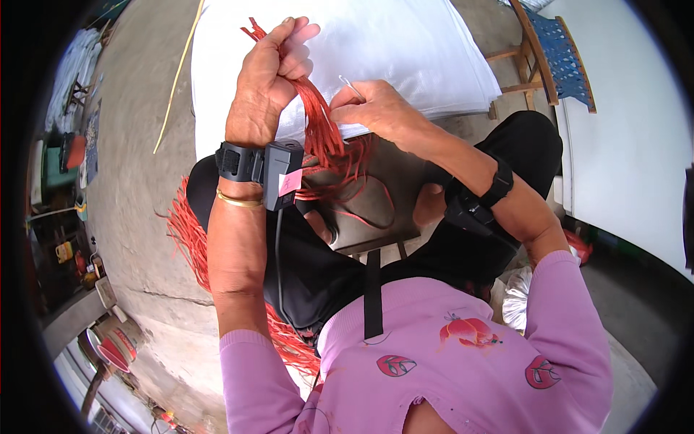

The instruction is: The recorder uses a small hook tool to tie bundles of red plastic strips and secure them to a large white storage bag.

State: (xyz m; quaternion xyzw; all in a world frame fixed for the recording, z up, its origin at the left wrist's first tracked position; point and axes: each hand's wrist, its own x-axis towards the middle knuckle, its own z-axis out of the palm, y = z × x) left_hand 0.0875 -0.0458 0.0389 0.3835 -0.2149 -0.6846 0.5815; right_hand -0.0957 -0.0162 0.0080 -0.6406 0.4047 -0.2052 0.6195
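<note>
My left hand [278,61] is closed round a bundle of flat red strands [318,116]. Their short ends stick out above the fist, and the longer part hangs down past the table edge toward my lap. To the right of the bundle, my right hand [372,108] pinches a thin, pale tool with a looped tip [350,87]; its lower end is hidden in the fingers, so its exact kind is unclear. The right fingertips are close beside the strands. Some loose strands [347,181] curl between my knees.
A white sheet [405,50] covers the table before me. More red strands [189,235] hang by my left leg. A wooden chair with blue webbing [560,58] stands at the far right, near a white panel [629,123]. A long yellowish strip [177,79] crosses the left side.
</note>
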